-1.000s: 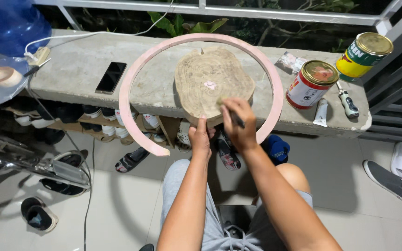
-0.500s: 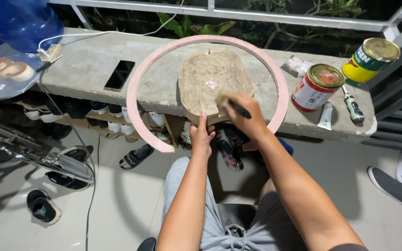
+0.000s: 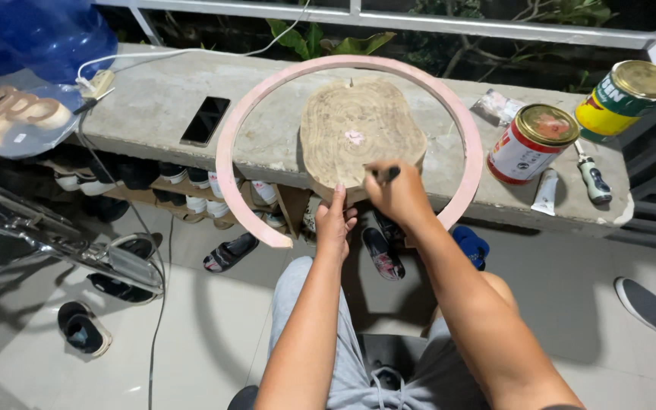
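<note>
A round slab of pale wood lies on a concrete ledge, with a small pink spot near its middle. A pink open ring lies around the slab. My left hand presses against the slab's near edge from below. My right hand grips a thin dark tool whose tip rests on the slab's near right edge.
A black phone lies left of the ring. Two tins, a white tube and a small tool stand at the right. A blue water jug is far left. Shoes and sandals lie under the ledge.
The view has shifted slightly. My right hand with the dark tool has moved a little along the slab's near edge; the left hand stays at the edge.
</note>
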